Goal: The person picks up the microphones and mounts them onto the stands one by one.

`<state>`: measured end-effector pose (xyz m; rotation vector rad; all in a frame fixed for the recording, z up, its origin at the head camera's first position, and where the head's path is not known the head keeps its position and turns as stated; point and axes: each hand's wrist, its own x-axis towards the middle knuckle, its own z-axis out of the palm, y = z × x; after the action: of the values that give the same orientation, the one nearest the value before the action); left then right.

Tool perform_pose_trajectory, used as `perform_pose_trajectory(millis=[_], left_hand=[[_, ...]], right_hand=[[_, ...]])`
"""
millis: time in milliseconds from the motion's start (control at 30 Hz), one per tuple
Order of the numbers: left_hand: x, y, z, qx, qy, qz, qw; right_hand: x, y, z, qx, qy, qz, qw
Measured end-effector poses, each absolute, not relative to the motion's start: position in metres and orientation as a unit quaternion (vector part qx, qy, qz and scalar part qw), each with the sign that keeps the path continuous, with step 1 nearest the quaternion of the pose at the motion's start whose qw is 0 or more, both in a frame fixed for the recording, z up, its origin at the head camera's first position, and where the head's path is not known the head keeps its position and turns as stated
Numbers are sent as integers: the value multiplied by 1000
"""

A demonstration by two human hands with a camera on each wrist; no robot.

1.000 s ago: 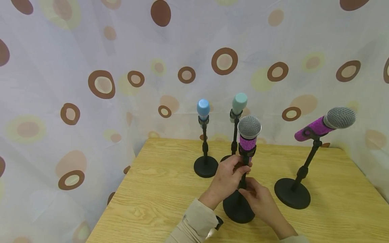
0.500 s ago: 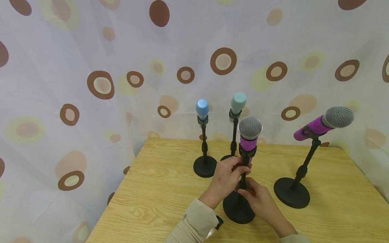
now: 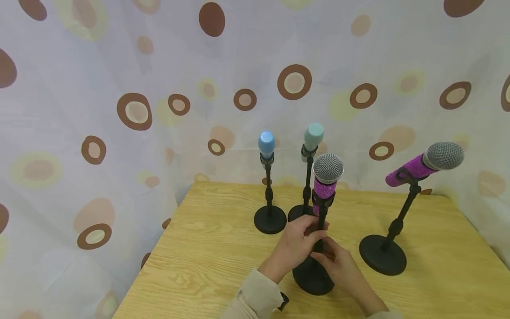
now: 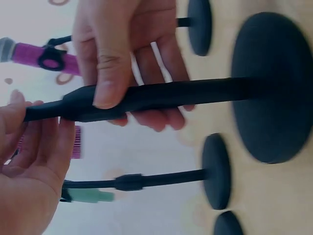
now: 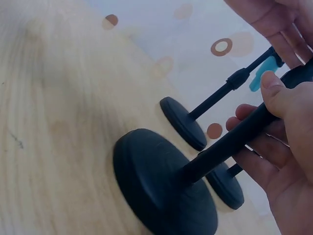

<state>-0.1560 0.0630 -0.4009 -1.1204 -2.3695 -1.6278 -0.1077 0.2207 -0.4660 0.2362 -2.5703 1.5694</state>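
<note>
A microphone stand [image 3: 313,278] with a round black base is upright on the table. In its clip sits a microphone [image 3: 324,188] with a silver mesh head and a glittery purple handle. My left hand [image 3: 294,245] pinches the thin upper pole below the clip. Just under it, my right hand [image 3: 343,268] grips the thicker lower pole. In the left wrist view, the right thumb presses the pole's collar [image 4: 80,103] and the fingers pass behind. The right wrist view shows the lower pole [image 5: 225,142] running down into the base.
Behind stand two more stands, one with a blue-ended microphone [image 3: 266,144], one with a mint-green one [image 3: 314,136]. A second purple microphone [image 3: 416,167] tilts on a stand to the right. A small black object [image 3: 283,301] lies by the left sleeve on the wooden table [image 3: 199,248].
My left hand has slid slightly down the pole. The held stand's clip has turned, so the purple handle's lower end now shows left of the pole. The right hand keeps its place.
</note>
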Motion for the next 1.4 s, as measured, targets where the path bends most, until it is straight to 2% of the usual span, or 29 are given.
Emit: perform_pose_trajectory(millis=[133, 300, 433, 700, 833, 933, 1200, 1300, 1400], left_hand=[[-149, 62, -418, -345, -787, -511, 6], [-144, 64, -431, -310, -804, -507, -16], [-143, 67, -434, -279, -809, -517, -31], [-148, 68, -433, -310, -820, -482, 8], [-154, 67, -434, -340, -815, -469, 5], [-160, 67, -435, -361, -806, -468, -21], [-177, 62, -441, -388, -755, -510, -141], [-175, 60, -446, -370, -748, -529, -153], [-168, 58, -452, -363, -771, -505, -136]], right_hand=[[-103, 221, -480, 45, -864, 499, 56], [-92, 221, -499, 11, -894, 447, 9], [-83, 218, -510, 24, -933, 358, -13], [-76, 209, -511, 80, -966, 238, 59], [-77, 209, -509, 82, -970, 223, 52], [-77, 211, -509, 79, -971, 223, 46], [-77, 211, -508, 76, -970, 230, 34], [-77, 210, -510, 75, -969, 235, 33], [-77, 210, -514, 78, -968, 237, 37]])
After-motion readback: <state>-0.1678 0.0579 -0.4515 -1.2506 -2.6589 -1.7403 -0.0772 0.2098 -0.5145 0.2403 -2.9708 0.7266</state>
